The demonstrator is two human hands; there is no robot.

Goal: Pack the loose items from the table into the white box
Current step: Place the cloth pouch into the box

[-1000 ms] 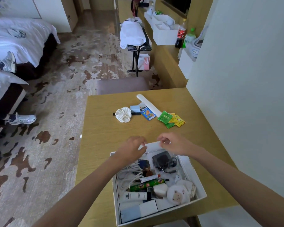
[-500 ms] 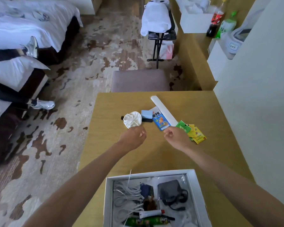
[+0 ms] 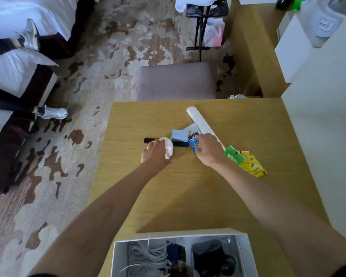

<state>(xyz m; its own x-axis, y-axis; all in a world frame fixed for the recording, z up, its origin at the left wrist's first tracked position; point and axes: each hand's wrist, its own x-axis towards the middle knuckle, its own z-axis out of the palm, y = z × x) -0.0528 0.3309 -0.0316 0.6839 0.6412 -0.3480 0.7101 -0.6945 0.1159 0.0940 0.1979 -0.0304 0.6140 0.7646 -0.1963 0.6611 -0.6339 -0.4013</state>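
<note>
My left hand [image 3: 155,154] lies over a white crumpled bundle [image 3: 169,150] on the wooden table [image 3: 188,196], fingers curled around its left side. My right hand [image 3: 208,149] presses its fingers on a blue printed packet [image 3: 193,139]. A black stick [image 3: 148,140] runs under the bundle toward a light blue small box [image 3: 179,134]. A long white flat piece [image 3: 199,120] lies diagonally behind the packet. Green sachets [image 3: 233,155] and yellow sachets [image 3: 253,167] sit right of my right wrist. The white box [image 3: 188,235] at the near edge holds white cables and a black pouch.
A padded stool [image 3: 176,80] stands against the table's far edge. A white wall [image 3: 324,136] borders the table on the right. Left on the patterned carpet are beds, with a person's legs and sneakers [image 3: 52,113]. A folding rack [image 3: 206,9] stands farther back.
Both hands have left the white box and reached forward across the table. The left hand now covers the white bundle and the right hand touches the blue packet. My view tilted forward.
</note>
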